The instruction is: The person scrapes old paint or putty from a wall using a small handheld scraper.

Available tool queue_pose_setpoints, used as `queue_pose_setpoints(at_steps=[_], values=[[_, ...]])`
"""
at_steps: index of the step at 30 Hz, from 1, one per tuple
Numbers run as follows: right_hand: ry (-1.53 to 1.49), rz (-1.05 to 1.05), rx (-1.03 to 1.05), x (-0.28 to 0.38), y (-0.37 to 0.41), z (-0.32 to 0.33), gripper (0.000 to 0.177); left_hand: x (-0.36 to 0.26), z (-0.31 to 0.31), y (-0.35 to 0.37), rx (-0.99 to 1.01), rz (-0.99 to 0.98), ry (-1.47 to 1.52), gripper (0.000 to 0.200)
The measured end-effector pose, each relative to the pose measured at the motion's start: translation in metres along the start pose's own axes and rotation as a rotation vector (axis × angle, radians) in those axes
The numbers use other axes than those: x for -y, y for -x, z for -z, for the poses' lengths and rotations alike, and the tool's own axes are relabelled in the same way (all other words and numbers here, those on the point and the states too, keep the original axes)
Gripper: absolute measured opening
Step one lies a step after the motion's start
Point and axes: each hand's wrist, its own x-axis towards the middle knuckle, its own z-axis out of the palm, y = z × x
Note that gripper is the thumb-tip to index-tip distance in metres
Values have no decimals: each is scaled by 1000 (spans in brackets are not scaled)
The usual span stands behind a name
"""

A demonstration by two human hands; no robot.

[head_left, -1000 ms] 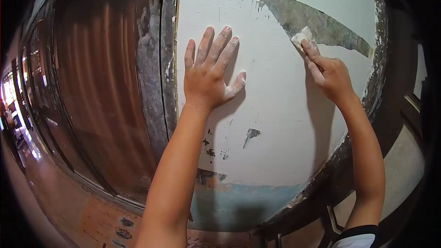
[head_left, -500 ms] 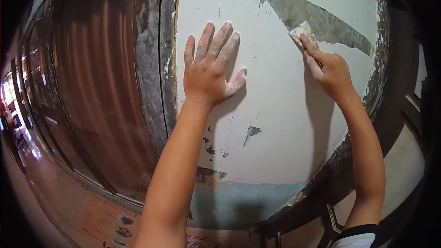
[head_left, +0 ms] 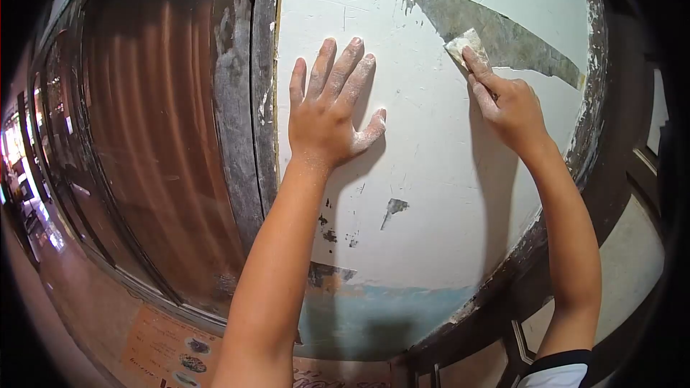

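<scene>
My left hand [head_left: 327, 104] lies flat against the white-painted panel [head_left: 424, 165], fingers spread and dusted with white powder. To its upper right, my right hand [head_left: 507, 100] grips a small scraper [head_left: 466, 48] crusted with white, the index finger pressed along it. The scraper's edge rests on the panel at the lower left border of a bare grey patch [head_left: 510, 39]. Most of the scraper's handle is hidden inside my fingers.
Smaller bare spots [head_left: 394, 206] and a bluish strip [head_left: 388, 309] show low on the panel. A worn dark frame [head_left: 241, 100] runs along its left side, beside a glazed brown door [head_left: 154, 122]. Printed cardboard [head_left: 169, 348] lies on the floor at lower left.
My right hand has shifted slightly left with the scraper, along the lower left border of the grey patch. My left hand stays in the same place on the panel.
</scene>
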Motion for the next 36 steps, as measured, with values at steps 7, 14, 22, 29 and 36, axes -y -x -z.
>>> queue_pose_setpoints(at_steps=[7, 14, 22, 29, 36], values=[[-29, -6, 1, 1, -3, -3, 49, 0, 1, 0, 6, 3, -5, 80], [-61, -10, -11, 4, -6, -3, 48, 0, -1, 0, -3, 5, 13, 81], [-28, -56, 13, 18, -17, 1, 45, 0, 1, 0, 13, 14, 10, 81], [34, -48, -23, 26, -23, 1, 42, -1, 1, 0, 17, 23, 8, 81], [-24, 34, -102, 19, -27, -9, 47, -1, 2, 0, 18, 29, 20, 78]])
